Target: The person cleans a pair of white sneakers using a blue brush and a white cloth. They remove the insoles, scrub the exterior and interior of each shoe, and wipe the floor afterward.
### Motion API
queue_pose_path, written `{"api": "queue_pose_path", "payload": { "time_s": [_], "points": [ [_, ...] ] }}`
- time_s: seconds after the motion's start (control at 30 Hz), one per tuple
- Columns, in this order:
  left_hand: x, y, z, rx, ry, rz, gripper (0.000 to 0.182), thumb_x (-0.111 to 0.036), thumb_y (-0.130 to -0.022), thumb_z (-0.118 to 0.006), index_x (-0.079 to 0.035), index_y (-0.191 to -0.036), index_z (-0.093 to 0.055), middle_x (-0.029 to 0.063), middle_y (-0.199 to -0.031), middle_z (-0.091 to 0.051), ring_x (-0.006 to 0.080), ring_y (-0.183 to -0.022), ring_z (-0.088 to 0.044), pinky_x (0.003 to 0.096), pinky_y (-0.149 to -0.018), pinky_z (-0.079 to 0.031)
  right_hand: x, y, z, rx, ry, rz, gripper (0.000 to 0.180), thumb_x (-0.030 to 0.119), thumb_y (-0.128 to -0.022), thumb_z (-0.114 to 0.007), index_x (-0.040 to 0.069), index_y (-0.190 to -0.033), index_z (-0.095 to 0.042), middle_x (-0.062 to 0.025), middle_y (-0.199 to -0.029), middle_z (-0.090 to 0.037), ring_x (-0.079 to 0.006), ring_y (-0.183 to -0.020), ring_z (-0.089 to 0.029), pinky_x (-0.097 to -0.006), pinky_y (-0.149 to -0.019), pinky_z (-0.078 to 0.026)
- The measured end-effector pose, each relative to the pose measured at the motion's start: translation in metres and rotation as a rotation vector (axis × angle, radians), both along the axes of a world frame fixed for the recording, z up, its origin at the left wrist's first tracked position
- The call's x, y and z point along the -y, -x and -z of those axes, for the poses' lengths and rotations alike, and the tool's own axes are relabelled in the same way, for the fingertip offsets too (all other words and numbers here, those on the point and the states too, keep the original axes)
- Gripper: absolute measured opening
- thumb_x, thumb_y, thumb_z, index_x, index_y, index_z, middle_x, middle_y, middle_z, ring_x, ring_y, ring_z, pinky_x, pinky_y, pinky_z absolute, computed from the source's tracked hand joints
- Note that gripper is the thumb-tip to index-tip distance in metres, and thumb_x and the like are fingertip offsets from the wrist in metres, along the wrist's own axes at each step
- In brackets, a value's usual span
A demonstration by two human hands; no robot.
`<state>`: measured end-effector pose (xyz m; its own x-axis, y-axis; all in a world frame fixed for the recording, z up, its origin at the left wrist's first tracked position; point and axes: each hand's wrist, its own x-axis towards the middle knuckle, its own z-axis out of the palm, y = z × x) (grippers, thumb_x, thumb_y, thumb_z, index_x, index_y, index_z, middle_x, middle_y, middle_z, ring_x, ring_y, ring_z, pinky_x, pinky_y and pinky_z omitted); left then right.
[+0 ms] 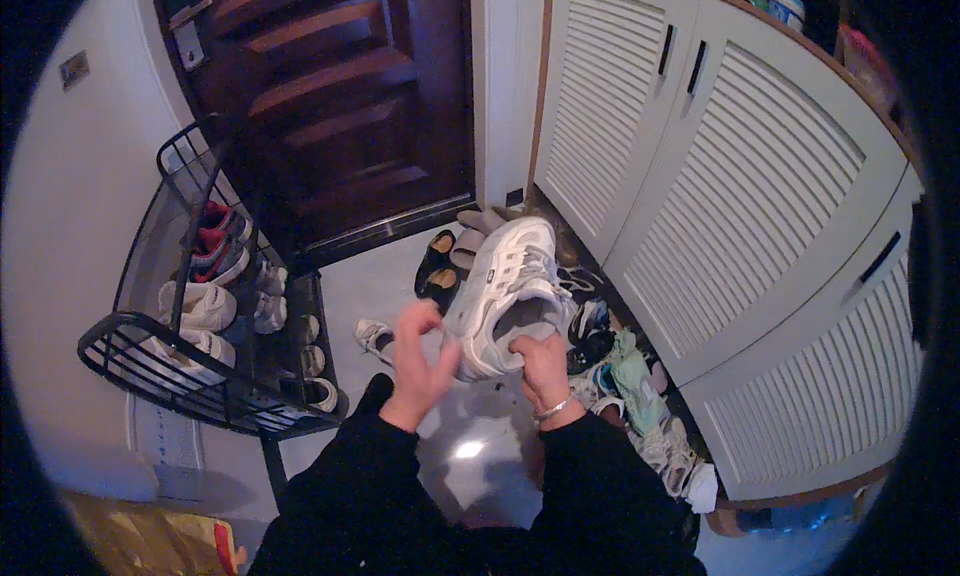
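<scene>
A white and grey lace-up sneaker (510, 298) is held up above the floor, its toe pointing away from me and its opening facing me. My right hand (545, 371) grips the heel collar, with the thumb at the rim of the opening. Just left of the heel is my left hand (424, 366), slightly blurred, its fingers curved and apart with nothing visible in them. Black loafers (436, 264) and a pale slipper (466, 247) lie beyond the sneaker, partly hidden by it. Another white sneaker (371, 336) sits on the floor to the left.
A black metal shoe rack (120, 384) with several shoes stands at left. Louvered white cabinets (735, 193) line the right, with a heap of shoes and a pale green cloth (634, 384) along their base. A dark panelled door (337, 110) is ahead; a brown bag (157, 538) lies lower left.
</scene>
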<state>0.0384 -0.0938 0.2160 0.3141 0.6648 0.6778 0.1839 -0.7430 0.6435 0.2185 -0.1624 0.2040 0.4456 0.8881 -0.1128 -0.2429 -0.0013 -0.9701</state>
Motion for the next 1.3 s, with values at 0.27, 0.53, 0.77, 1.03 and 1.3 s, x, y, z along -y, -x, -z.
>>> {"api": "queue_pose_path", "payload": {
  "time_s": [0.27, 0.53, 0.77, 1.03, 1.3],
  "points": [
    [-0.031, -0.009, 0.032, 0.642, 1.498, 0.767, 0.079, -0.065, -0.087, -0.043, -0.008, -0.142, -0.034, 0.0127, -0.137, -0.047, 0.025, -0.123, -0.048, 0.0399, -0.1, -0.042, -0.005, 0.009, -0.013, -0.32, -0.333, -0.172, 0.044, -0.005, -0.07, -0.06, -0.002, -0.114, -0.057, -0.0072, -0.105, -0.063, -0.0175, -0.092, -0.061, -0.0299, -0.081, -0.049],
    [-0.027, -0.011, 0.015, 0.681, 1.434, 0.725, 0.065, -0.035, -0.086, -0.058, -0.002, -0.137, -0.038, 0.0148, -0.134, -0.049, 0.0274, -0.116, -0.055, 0.0397, -0.1, -0.044, -0.008, -0.014, -0.021, 0.875, -0.047, 0.195, 0.029, 0.004, -0.078, -0.062, 0.001, -0.106, -0.059, -0.0114, -0.088, -0.062, -0.0165, -0.08, -0.06, -0.0303, -0.073, -0.049],
    [-0.031, -0.016, 0.015, 0.699, 1.333, 0.803, 0.07, -0.027, -0.081, -0.058, 0.0, -0.14, -0.033, 0.0158, -0.134, -0.048, 0.0281, -0.119, -0.052, 0.0385, -0.1, -0.043, 0.003, -0.011, -0.032, 0.641, -0.063, 0.186, 0.014, 0.011, -0.079, -0.067, -0.001, -0.083, -0.061, -0.0051, -0.06, -0.055, -0.0081, -0.055, -0.048, -0.0254, -0.053, -0.042],
    [-0.029, -0.014, 0.006, 0.354, 1.024, 0.619, 0.092, -0.028, -0.07, -0.066, -0.008, -0.148, -0.021, 0.0107, -0.14, -0.04, 0.0222, -0.127, -0.042, 0.0329, -0.103, -0.035, -0.01, -0.012, -0.011, 0.721, -0.13, -0.172, 0.036, 0.006, -0.082, -0.059, 0.002, -0.117, -0.059, -0.015, -0.12, -0.061, -0.0261, -0.112, -0.057, -0.0328, -0.094, -0.043],
    [-0.022, -0.013, -0.006, 0.393, 1.051, 0.584, 0.091, -0.028, -0.071, -0.064, -0.007, -0.148, -0.021, 0.0135, -0.14, -0.039, 0.0239, -0.126, -0.043, 0.034, -0.104, -0.034, -0.028, -0.011, 0.0, 0.545, -0.316, -0.248, 0.039, 0.007, -0.086, -0.061, 0.001, -0.123, -0.053, -0.0084, -0.12, -0.058, -0.0196, -0.11, -0.054, -0.0324, -0.093, -0.044]
  ]
}}
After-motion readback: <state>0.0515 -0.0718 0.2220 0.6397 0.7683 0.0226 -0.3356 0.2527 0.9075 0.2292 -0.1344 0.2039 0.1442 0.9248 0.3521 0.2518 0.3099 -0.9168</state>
